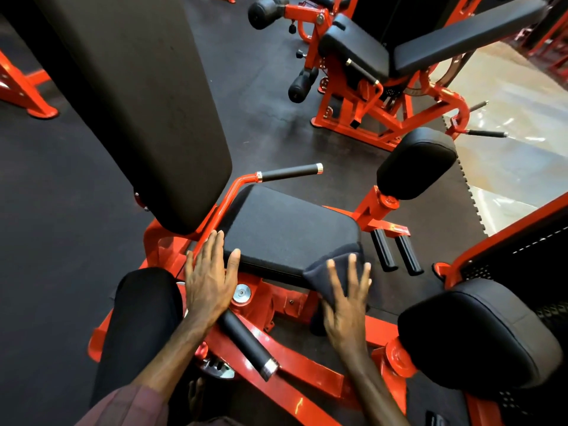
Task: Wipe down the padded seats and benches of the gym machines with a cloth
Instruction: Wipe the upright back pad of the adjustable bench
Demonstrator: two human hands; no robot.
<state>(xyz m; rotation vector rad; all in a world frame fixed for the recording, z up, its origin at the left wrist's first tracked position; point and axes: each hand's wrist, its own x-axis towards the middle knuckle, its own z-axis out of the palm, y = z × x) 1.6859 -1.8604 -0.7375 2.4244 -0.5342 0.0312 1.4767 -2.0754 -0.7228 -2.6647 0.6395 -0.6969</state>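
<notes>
I see dark cloth (330, 269) on near right corner of black seat (289, 229); right hand (345, 305) spread flat, pressing it. Left hand (210, 278) spread on seat's near left edge. Backrest (138, 96) upright behind seat.

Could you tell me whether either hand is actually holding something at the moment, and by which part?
Nothing is in a grip: the right hand presses the dark cloth flat on the seat's near corner; the left hand rests open.

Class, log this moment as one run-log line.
step: wiping seat pad | right hand: flat on dark cloth, near corner | left hand: open, resting at seat edge
</notes>
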